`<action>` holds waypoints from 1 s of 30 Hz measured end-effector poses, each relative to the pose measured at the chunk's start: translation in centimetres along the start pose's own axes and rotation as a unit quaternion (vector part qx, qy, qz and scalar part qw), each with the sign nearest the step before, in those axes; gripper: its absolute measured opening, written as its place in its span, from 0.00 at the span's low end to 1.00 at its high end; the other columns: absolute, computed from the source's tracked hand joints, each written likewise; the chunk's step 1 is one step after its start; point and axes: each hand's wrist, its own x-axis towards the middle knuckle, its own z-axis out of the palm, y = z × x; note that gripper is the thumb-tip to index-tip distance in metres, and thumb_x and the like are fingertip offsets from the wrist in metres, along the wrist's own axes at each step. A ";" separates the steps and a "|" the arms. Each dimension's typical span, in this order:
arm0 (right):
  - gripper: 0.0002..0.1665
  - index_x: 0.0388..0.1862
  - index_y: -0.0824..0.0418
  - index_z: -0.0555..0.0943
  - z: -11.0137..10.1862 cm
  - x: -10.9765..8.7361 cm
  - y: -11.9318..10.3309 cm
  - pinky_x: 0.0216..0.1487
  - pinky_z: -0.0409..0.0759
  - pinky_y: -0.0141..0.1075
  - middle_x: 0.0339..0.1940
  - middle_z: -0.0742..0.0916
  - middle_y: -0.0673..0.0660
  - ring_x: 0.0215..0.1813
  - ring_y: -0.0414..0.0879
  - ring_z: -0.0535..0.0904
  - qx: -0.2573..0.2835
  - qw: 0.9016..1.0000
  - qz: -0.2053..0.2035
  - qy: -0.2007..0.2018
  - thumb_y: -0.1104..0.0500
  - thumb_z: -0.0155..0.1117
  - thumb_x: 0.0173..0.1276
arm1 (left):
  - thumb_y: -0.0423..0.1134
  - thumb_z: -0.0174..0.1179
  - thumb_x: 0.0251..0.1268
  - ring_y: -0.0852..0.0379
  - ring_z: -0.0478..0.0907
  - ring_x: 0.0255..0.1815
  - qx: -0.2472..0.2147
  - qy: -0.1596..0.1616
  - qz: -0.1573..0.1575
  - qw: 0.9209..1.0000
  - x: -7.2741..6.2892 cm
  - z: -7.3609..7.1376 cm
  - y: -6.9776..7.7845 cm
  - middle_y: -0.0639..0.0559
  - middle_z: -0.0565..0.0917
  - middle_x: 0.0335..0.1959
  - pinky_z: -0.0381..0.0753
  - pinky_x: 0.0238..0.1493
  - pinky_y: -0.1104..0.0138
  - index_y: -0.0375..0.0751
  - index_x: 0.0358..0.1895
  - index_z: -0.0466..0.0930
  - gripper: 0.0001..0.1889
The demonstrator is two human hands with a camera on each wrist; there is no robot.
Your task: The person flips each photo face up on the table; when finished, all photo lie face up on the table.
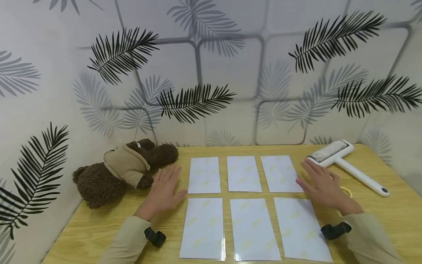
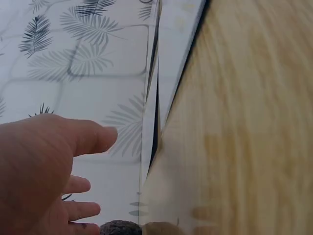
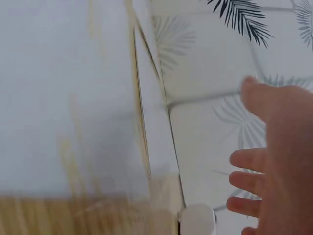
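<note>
White cards (image 1: 244,174) between both hands (image 1: 163,193)

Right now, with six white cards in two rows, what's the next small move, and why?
I'd probably ease the right grip in to pinch the outer edge of the far row's right-hand white card. That grip looks empty, its fingers extended, and in the head view its thumb is right by that edge.
</note>
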 end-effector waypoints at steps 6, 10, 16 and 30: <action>0.30 0.64 0.69 0.69 1.1 1.5 -2.3 0.55 0.56 0.68 0.63 0.73 0.72 0.64 0.70 0.63 0.038 0.998 -0.008 0.039 0.50 0.57 0.71 | 0.42 0.59 0.67 0.34 0.57 0.72 -0.025 -0.003 0.020 1.000 0.7 0.3 -0.2 0.33 0.62 0.72 0.52 0.69 0.38 0.31 0.71 0.60 0.33; 0.28 0.63 0.68 0.71 1.9 2.9 -4.2 0.53 0.59 0.63 0.61 0.76 0.70 0.62 0.67 0.66 0.049 0.998 -0.022 0.029 0.55 0.60 0.69 | 0.39 0.59 0.67 0.33 0.58 0.71 -0.066 -0.019 0.024 0.997 1.8 0.4 -0.5 0.32 0.62 0.71 0.57 0.68 0.40 0.30 0.69 0.62 0.31; 0.27 0.64 0.68 0.71 3.3 4.9 -7.7 0.52 0.62 0.60 0.60 0.78 0.65 0.59 0.62 0.70 0.116 0.991 -0.054 -0.032 0.59 0.60 0.69 | 0.34 0.59 0.66 0.35 0.57 0.72 -0.091 -0.063 0.018 0.994 3.1 0.4 0.0 0.33 0.62 0.71 0.59 0.68 0.42 0.30 0.68 0.64 0.28; 0.28 0.68 0.67 0.67 6.7 9.2 -12.7 0.57 0.75 0.48 0.63 0.77 0.65 0.56 0.55 0.76 0.282 0.940 -0.051 -0.187 0.56 0.56 0.73 | 0.33 0.57 0.68 0.32 0.48 0.74 -0.192 -0.144 0.013 0.971 5.7 0.4 0.8 0.30 0.56 0.73 0.53 0.70 0.41 0.27 0.65 0.65 0.25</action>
